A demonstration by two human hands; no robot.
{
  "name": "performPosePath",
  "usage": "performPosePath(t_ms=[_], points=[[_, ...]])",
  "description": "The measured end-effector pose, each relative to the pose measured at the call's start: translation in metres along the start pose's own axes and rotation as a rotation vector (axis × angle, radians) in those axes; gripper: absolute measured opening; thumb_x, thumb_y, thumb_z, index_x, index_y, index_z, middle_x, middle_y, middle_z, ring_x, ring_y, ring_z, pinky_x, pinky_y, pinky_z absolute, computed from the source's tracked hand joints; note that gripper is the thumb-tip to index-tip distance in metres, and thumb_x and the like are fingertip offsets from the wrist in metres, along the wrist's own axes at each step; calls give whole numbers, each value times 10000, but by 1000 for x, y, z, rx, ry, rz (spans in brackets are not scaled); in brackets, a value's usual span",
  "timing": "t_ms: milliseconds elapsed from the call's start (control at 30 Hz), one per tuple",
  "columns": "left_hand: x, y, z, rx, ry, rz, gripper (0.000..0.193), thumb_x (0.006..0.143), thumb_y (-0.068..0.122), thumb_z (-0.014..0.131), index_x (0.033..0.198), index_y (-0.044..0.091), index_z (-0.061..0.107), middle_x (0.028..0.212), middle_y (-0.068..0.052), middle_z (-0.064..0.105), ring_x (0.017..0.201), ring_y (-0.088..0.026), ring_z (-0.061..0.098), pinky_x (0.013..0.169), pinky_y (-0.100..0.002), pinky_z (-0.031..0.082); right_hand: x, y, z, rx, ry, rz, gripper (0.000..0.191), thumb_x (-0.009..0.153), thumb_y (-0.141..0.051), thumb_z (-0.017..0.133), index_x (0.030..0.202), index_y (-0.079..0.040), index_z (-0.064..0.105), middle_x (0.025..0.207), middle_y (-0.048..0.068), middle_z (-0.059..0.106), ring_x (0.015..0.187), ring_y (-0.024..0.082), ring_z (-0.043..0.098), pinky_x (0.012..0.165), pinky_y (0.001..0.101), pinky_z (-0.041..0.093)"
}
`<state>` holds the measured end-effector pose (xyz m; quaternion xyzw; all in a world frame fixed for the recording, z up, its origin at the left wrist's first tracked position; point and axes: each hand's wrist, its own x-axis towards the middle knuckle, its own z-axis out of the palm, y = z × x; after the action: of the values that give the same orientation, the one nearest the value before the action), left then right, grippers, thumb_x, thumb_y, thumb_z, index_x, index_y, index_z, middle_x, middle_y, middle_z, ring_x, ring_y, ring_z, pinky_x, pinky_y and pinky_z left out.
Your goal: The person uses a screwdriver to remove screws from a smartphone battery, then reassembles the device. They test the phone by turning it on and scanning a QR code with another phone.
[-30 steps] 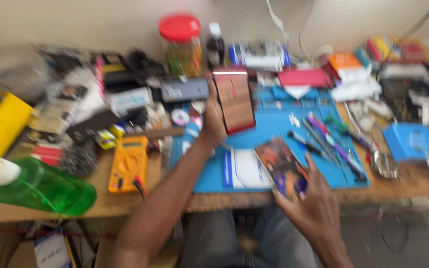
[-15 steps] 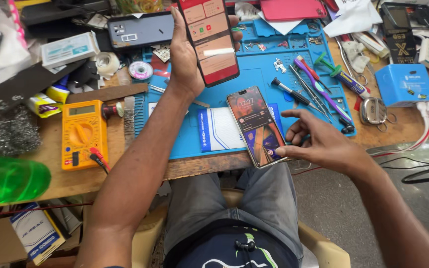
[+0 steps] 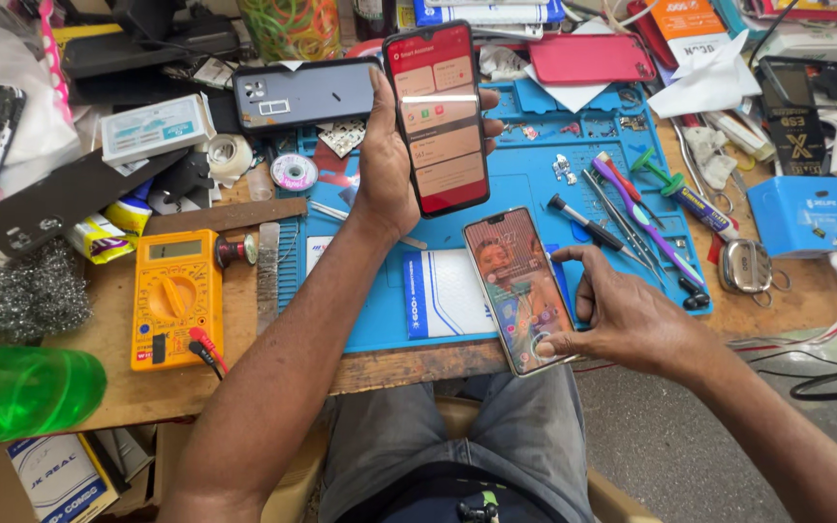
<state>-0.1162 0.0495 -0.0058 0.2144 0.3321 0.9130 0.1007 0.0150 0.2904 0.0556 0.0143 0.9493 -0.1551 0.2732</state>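
Observation:
My left hand (image 3: 387,165) holds a smartphone with a lit red and beige screen (image 3: 436,114) upright above the blue work mat (image 3: 525,184). My right hand (image 3: 622,315) grips a second smartphone (image 3: 518,286) by its lower right edge, thumb on the lit, colourful screen. That phone lies tilted over the mat's front edge, above a white and blue card (image 3: 443,293). Both arms reach in from the bottom of the view.
A yellow multimeter (image 3: 174,295) with red and black leads lies left of the mat. A green bottle (image 3: 16,392) sits at the table's front left. Screwdrivers (image 3: 632,218), a blue box (image 3: 806,215), a dark phone (image 3: 307,92), steel wool (image 3: 21,291) and clutter crowd the table.
The view has dropped from the whole table to the near edge and steadied. My left hand has kept the red-screen phone raised, while my right hand has set the other phone onto the mat's front edge.

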Motion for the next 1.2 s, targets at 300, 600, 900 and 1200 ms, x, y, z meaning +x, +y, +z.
performPosePath(t_ms=[300, 600, 900, 1200], points=[[1, 3, 2, 30, 10, 28, 885, 1036, 703, 198, 1432, -18, 522, 1277, -221, 689, 1104, -297, 723, 986, -438, 619, 0, 17, 3, 144, 8, -97, 1136, 603, -489, 952, 1533, -175, 381, 780, 86, 601, 703, 226, 613, 633, 363, 530], [-2, -5, -8, 40, -62, 69, 858, 1052, 694, 218, 1460, 2, 521, 1240, -216, 690, 1083, -281, 726, 960, -416, 625, -23, 44, 52, 211, 340, -310, 885, 603, -346, 913, 1391, -175, 546, 1015, 26, 646, 763, 156, 653, 689, 311, 595], [-1, 1, -7, 14, -49, 74, 872, 1038, 713, 227, 1451, 4, 520, 1280, -206, 692, 1117, -280, 729, 979, -427, 631, -16, 32, 75, -114, 815, -756, 696, 647, -523, 884, 1195, -159, 657, 1358, 134, 561, 1220, 323, 524, 988, 490, 424], [0, 1, -7, 16, -27, 55, 885, 1035, 716, 216, 1439, -6, 528, 1263, -212, 698, 1101, -289, 725, 988, -446, 617, -17, 25, 80, -212, 759, -853, 729, 693, -664, 777, 1264, -225, 667, 1472, 167, 474, 1369, 371, 415, 1128, 566, 298]])
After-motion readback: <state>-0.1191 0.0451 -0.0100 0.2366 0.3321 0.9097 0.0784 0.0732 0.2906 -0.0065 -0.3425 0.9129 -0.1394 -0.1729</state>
